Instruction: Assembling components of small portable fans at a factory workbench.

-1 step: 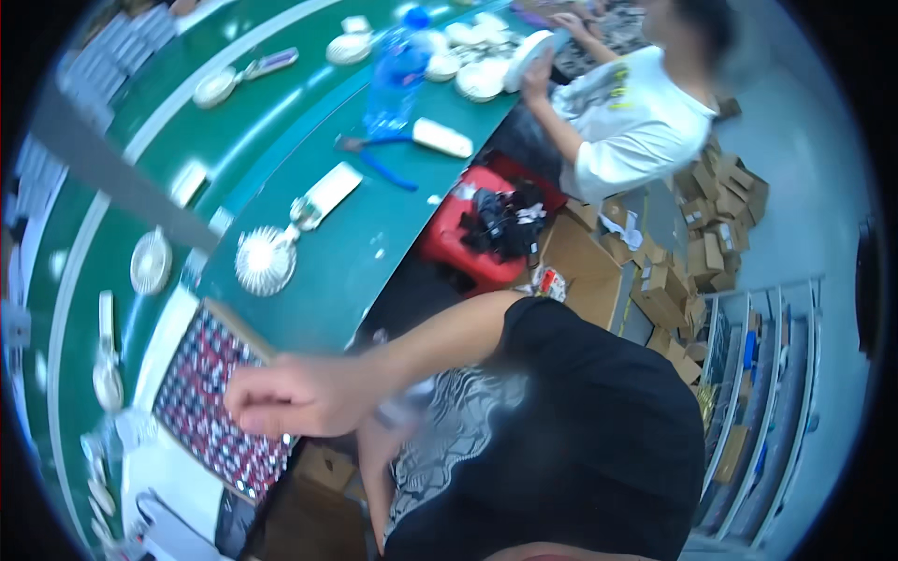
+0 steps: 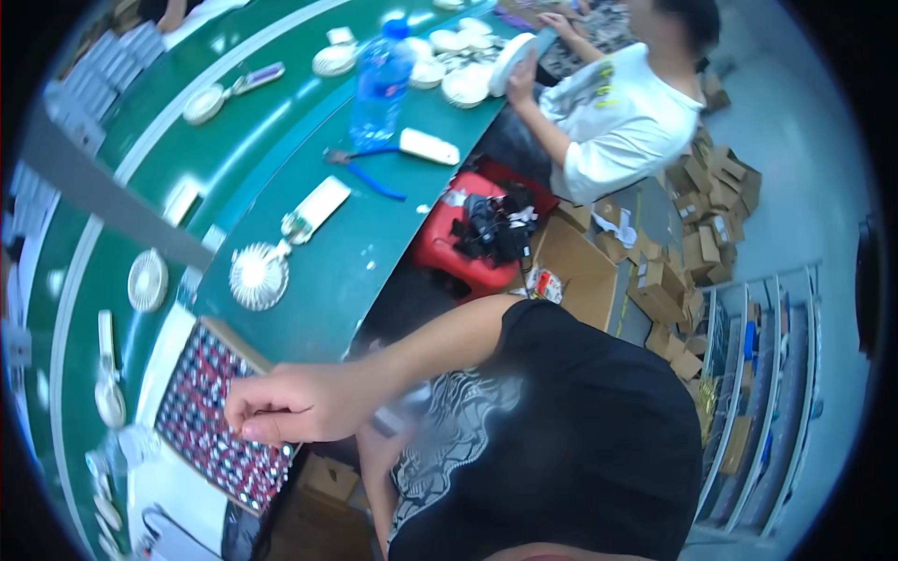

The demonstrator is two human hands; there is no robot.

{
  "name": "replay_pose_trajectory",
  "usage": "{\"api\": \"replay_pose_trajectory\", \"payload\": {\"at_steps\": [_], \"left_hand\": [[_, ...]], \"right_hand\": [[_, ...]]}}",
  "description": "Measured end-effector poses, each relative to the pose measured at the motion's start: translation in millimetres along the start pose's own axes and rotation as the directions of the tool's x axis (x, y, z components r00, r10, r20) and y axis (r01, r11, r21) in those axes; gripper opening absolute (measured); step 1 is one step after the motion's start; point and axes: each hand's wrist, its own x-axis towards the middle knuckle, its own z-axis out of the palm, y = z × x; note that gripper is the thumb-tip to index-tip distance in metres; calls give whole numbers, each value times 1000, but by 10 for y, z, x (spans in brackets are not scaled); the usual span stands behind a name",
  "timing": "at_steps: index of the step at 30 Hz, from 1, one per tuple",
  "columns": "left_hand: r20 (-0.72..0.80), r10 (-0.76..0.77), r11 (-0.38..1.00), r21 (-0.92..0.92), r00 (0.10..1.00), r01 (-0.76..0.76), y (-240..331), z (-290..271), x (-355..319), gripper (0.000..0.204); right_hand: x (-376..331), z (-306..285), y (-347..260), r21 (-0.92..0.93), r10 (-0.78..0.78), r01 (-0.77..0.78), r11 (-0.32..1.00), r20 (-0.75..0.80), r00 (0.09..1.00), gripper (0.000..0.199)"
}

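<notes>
My right hand (image 2: 285,404) reaches across from the right with its fingers curled and the thumb pressed to them. Anything in that pinch is too small to make out. It hovers over a shallow cardboard tray (image 2: 234,340) packed with small round metal parts and red bits. Below the right wrist, my left hand (image 2: 382,443) is partly covered and blurred, close to my body. A blurred whitish thing (image 2: 400,411) appears in its grip. On the green bench beyond lies a white handheld fan (image 2: 259,276), its ribbed head joined to an opened handle piece (image 2: 322,208).
Blue-handled pliers (image 2: 374,179), a white handle part (image 2: 429,147) and a blue-tinted bottle (image 2: 381,89) occupy the bench. Fan parts ride the curved green conveyor (image 2: 103,252). A red stool (image 2: 449,243) holds black pieces. Another person (image 2: 617,117) works at the far right, near cartons (image 2: 716,187).
The view has shifted slightly, so the bench things sit a little further left. My right hand stays closed over the tray and looks sharper.
</notes>
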Motion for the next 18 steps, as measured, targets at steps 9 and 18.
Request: {"api": "replay_pose_trajectory", "payload": {"at_steps": [9,18], "left_hand": [[-245,132,953,-235,961,-191,-385,122,157,128],[-129,244,920,343,961,-188,-295,79,337,127]], "right_hand": [[-1315,-565,362,188,410,-396,899,-45,911,29],[-2351,-156,876,464,559,-356,811,-438,704,25]]}}
